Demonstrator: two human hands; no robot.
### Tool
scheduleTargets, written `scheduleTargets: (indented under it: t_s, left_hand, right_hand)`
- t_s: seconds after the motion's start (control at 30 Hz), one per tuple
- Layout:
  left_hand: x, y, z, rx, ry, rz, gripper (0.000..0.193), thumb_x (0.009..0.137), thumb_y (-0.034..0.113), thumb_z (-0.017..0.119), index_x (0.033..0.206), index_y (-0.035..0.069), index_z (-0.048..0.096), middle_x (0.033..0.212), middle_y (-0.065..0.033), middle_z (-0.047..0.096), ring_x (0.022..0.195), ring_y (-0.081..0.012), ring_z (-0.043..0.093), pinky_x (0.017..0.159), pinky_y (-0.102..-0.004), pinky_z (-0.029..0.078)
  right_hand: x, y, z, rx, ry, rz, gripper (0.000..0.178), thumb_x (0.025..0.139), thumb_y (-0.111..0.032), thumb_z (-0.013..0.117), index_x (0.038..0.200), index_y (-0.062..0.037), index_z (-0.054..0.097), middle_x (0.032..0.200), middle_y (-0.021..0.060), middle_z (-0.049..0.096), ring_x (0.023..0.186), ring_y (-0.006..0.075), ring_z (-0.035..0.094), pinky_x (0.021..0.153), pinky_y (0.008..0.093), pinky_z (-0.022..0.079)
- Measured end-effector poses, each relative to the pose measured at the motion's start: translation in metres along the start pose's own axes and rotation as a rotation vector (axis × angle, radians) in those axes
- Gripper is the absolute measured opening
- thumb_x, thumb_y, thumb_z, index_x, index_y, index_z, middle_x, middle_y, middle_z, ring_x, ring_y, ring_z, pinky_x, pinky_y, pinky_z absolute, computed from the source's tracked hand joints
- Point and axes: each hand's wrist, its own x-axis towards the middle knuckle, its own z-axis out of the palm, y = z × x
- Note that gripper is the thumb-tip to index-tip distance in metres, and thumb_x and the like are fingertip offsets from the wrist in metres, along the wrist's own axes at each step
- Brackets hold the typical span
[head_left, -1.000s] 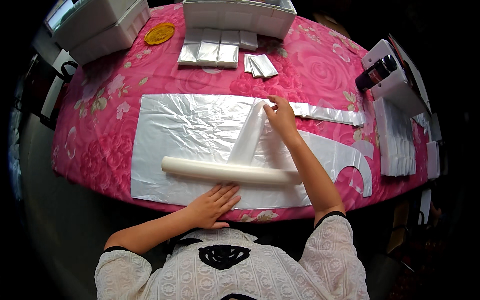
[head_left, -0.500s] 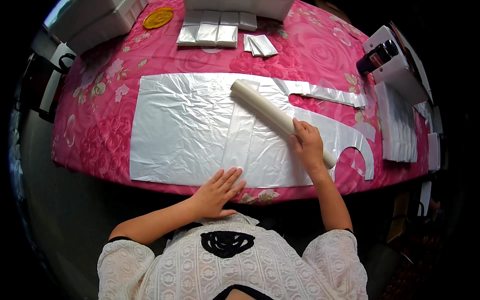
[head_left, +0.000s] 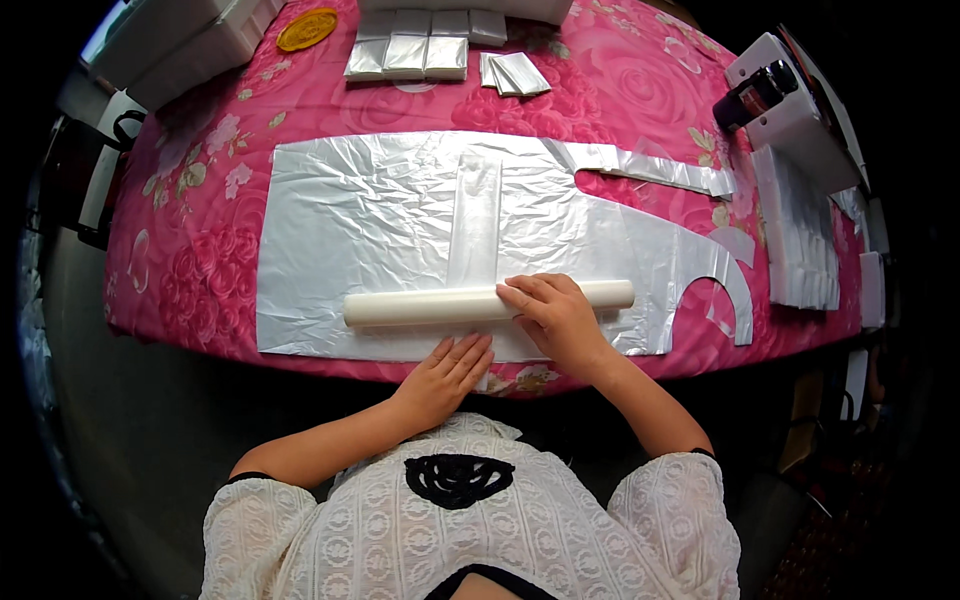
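A silvery-white plastic apron (head_left: 360,220) lies spread flat and slightly creased, its neck loop and straps toward the right. Across its near part rests a long off-white tube (head_left: 420,305), almost parallel to the table's front edge. My right hand (head_left: 550,318) grips this tube right of its middle, fingers curled over the top. Flat on the apron's near edge is my left hand (head_left: 448,375), fingers stretched out, just below the tube. A folded strip (head_left: 475,215) of the same film runs across the apron's middle, its near end hidden under the tube.
Folded film packets (head_left: 425,57) are stacked at the back, with a few loose ones (head_left: 515,74) beside them. A yellow dish (head_left: 306,30) and white foam boxes (head_left: 205,55) stand back left. Stacked clear bags (head_left: 795,230) and a dark bottle (head_left: 755,95) are at right.
My right hand has swung the tube from a diagonal to nearly level and brought it toward me and leftward. My left hand has stayed at the apron's near edge.
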Motion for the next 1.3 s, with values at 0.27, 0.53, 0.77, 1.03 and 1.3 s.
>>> scheduleTargets:
  t_s: [0.27,0.53,0.77,1.03,1.3]
  left_hand:
    - [-0.002,-0.002,-0.007,-0.150,0.006,0.041,0.052,0.082,0.013,0.042,0.131,-0.001,0.037,0.142,-0.0153,0.032,0.133,-0.0270,0.029,0.108,-0.0421,0.021]
    - [-0.012,-0.035,-0.018,-0.279,0.008,0.232,0.046,0.082,0.012,0.045,0.125,-0.004,0.044,0.136,-0.0144,0.039,0.128,-0.0257,0.037,0.105,-0.0376,0.032]
    - [-0.011,-0.048,-0.025,-0.629,0.292,0.261,0.039,0.075,0.003,0.055,0.114,0.002,0.054,0.123,-0.0135,0.053,0.114,-0.0278,0.052,0.091,-0.0357,0.047]
    - [0.012,-0.064,-0.029,-0.325,0.193,-0.014,0.059,0.064,0.012,0.063,0.121,0.003,0.050,0.128,-0.0153,0.048,0.121,-0.0276,0.045,0.099,-0.0405,0.037]
    - [0.038,-0.071,-0.040,-0.634,0.234,-0.338,0.044,0.076,0.010,0.058,0.118,0.000,0.053,0.095,-0.0117,0.064,0.082,-0.0257,0.062,0.074,-0.0348,0.048]
  right_hand:
    - [0.104,0.076,0.011,-0.080,0.178,0.001,0.044,0.072,-0.001,0.063,0.114,-0.0136,0.059,0.111,0.0047,0.060,0.101,0.0262,0.053,0.090,0.0356,0.040]
    - [0.096,0.052,0.010,-0.045,0.098,-0.104,0.055,0.068,0.006,0.056,0.120,-0.0082,0.053,0.125,0.0094,0.052,0.119,0.0293,0.044,0.100,0.0380,0.036]
    - [0.011,-0.016,0.027,0.234,-0.264,-0.196,0.052,0.067,0.000,0.058,0.118,-0.0022,0.052,0.127,0.0125,0.049,0.123,0.0279,0.041,0.101,0.0391,0.035]
    - [-0.001,-0.010,0.042,0.007,0.002,-0.112,0.036,0.069,-0.004,0.059,0.105,-0.0039,0.060,0.117,0.0082,0.056,0.110,0.0250,0.051,0.093,0.0353,0.043]
    - [0.026,0.005,0.032,0.381,0.030,0.274,0.015,0.077,-0.011,0.061,0.089,-0.0031,0.066,0.077,0.0058,0.065,0.067,0.0239,0.060,0.064,0.0315,0.048]
